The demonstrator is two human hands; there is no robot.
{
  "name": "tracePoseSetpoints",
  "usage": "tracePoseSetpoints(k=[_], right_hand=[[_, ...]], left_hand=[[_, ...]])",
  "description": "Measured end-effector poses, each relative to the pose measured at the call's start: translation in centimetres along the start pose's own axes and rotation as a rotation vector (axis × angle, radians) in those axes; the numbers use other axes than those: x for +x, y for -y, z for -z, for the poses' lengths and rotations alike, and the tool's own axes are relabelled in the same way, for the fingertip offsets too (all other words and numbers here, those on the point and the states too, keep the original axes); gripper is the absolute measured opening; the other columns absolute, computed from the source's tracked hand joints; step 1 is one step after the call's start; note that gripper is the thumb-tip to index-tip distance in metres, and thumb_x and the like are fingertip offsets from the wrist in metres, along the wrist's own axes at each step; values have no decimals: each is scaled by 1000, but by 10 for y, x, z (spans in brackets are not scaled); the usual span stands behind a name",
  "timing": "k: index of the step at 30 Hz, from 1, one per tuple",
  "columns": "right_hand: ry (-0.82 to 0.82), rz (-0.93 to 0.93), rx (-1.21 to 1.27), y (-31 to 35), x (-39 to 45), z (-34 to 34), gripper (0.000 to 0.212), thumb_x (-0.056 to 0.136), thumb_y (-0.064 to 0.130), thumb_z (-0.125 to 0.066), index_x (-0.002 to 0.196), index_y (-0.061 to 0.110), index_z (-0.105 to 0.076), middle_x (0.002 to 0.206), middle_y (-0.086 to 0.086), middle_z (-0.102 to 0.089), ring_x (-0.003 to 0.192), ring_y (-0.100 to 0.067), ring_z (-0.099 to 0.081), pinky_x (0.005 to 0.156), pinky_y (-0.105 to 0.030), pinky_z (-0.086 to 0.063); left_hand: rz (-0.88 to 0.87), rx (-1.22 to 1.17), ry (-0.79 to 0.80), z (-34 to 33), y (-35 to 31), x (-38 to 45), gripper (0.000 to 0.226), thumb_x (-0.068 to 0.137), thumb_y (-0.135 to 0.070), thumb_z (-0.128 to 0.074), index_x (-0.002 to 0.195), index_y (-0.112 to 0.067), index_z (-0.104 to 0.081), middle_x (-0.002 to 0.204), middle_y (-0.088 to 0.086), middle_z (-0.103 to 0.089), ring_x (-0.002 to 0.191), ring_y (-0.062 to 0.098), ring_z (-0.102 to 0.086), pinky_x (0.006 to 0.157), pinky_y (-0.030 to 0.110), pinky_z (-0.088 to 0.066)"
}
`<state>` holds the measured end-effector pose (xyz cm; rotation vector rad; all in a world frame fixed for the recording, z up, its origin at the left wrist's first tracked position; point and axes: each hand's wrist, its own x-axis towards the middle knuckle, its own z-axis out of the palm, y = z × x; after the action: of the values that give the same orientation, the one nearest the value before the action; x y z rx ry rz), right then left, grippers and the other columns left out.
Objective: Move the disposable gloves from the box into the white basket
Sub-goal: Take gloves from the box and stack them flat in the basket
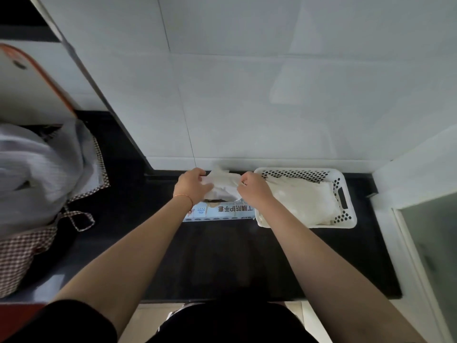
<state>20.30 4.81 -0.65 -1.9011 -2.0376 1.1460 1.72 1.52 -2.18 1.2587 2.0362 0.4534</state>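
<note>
Now I had both hands on it: my left hand and right hand each pinched the crumpled white gloves between them, just above the box. Right beside my right hand sat the perforated white basket, thin gloves already heaped inside, on the black counter.

Black counter, white tiled wall behind. Glove box near the wall; white basket just to its right, holding pale gloves. Left hand and right hand grip a bunch of gloves above the box. Checked cloth bag at far left.
</note>
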Motion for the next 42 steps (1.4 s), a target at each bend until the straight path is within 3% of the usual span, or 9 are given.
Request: tracePoseSetpoints(k=[4, 9, 15, 19, 23, 29, 32, 36, 42], right_hand=[[74, -58, 83, -1, -9, -6, 48, 93, 14, -52, 141, 9, -47, 142, -8, -47, 119, -24, -54, 86, -28, -44], [-79, -85, 248, -2, -9, -2, 39, 87, 11, -54, 126, 12, -55, 126, -3, -56, 79, -13, -63, 60, -19, -52], [164, -371, 918, 21, -27, 15, 13, 92, 7, -52, 104, 7, -53, 89, -11, -48, 54, -24, -57, 56, -35, -50], [122, -359, 1139, 25, -30, 15, 27, 90, 0, -57, 115, 10, -54, 76, -12, -51, 50, -16, -46, 46, -26, -36], [51, -305, 1155, 30, -34, 26, 32, 92, -4, -52, 118, 14, -56, 73, -12, -54, 44, -16, -45, 44, -24, -39], [84, -273, 1269, 40, -39, 61, 12, 94, 11, -52, 97, 6, -62, 88, -14, -64, 39, -16, -37, 42, -23, -36], [127, -227, 1218, 45, -45, 77, 15, 91, 3, -44, 95, 5, -59, 95, -14, -68, 39, -15, -36, 42, -23, -37], [145, -148, 1018, 41, -46, 88, 22, 91, 2, -48, 110, 2, -60, 97, -12, -73, 43, -14, -39, 49, -27, -38], [130, -23, 457, 25, -56, 105, 32, 78, 39, -78, 105, 25, -67, 95, 7, -62, 86, -11, -60, 75, -28, -50]], left_hand=[[35, 67, -19, -2, -2, 4, 23, 89, -30, -62, 109, -21, -69, 109, 0, -67, 94, 20, -62, 85, 35, -53], [-80, -318, 73, 10, -32, -7, 9, 90, -20, -56, 84, -15, -61, 78, -1, -55, 74, 17, -50, 68, 27, -40], [196, -934, 137, 29, -40, -14, 17, 79, -27, -57, 83, -11, -58, 82, 9, -55, 82, 26, -52, 72, 37, -41], [155, -703, 78, 33, -26, -8, 10, 88, -18, -63, 95, -14, -59, 97, 6, -58, 88, 25, -55, 71, 36, -48], [9, -410, -38, 32, -22, -13, 39, 83, -22, -73, 118, -22, -55, 116, 1, -56, 98, 19, -58, 76, 25, -46], [-359, -541, 454, 45, -57, -40, 52, 75, -32, -81, 122, -26, -59, 118, -4, -65, 108, 12, -64, 92, 28, -52], [-376, -497, 286, 43, -65, -38, 41, 81, -7, -74, 117, -22, -61, 108, -1, -68, 98, 18, -67, 83, 29, -55], [-248, -572, 68, 51, -83, -39, 5, 90, -11, -64, 90, -16, -65, 74, -6, -69, 61, 6, -61, 56, 16, -46], [-291, -430, 179, 50, -105, -45, 6, 92, -21, -63, 90, -19, -68, 66, -11, -63, 57, 3, -53, 53, 9, -42]])
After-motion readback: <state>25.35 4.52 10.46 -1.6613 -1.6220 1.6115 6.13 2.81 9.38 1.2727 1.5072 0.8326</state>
